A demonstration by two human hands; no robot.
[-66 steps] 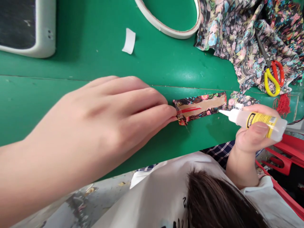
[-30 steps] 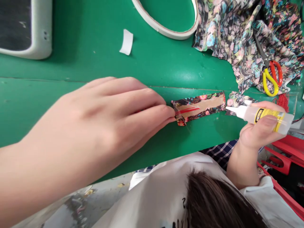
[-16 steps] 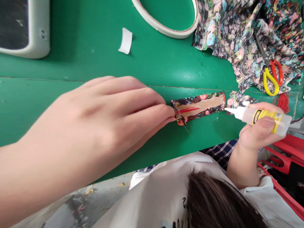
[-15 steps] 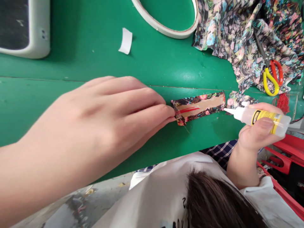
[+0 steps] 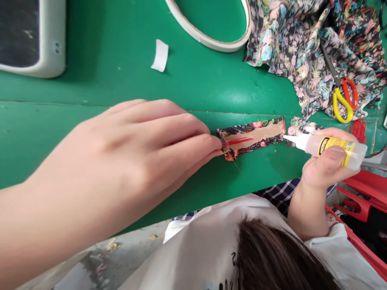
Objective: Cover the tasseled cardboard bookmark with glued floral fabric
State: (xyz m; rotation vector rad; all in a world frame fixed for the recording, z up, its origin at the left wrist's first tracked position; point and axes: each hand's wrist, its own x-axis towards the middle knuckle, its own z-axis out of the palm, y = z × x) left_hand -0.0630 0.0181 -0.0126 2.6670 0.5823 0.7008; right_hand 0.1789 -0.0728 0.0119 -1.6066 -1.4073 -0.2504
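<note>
My left hand point(image 5: 142, 149) lies over the green tabletop, its fingers pressed together on the left end of a floral fabric-covered strip point(image 5: 263, 133). The strip has a bare tan middle with red lines on it, and its edges are folded over. How much of it lies under the fingers is hidden. In my right hand point(image 5: 320, 171) is a small glue bottle point(image 5: 335, 150) with a yellow label, tilted nearly flat. Its white nozzle points left, at or very close to the strip's right end. Behind the nozzle lies a floral fabric scrap point(image 5: 298, 123).
Crumpled floral fabric point(image 5: 281, 52) lies at the upper right, with scissors point(image 5: 341, 94) on it. A roll of white tape point(image 5: 208, 40), a white paper piece point(image 5: 161, 55) and a phone in a pale case point(image 5: 54, 48) are farther back. A red tassel point(image 5: 358, 131) and red crate point(image 5: 359, 197) are at right.
The glue bottle and my right hand sit very slightly farther left in the picture, as does the strip's right end. My left hand keeps its place on the strip.
</note>
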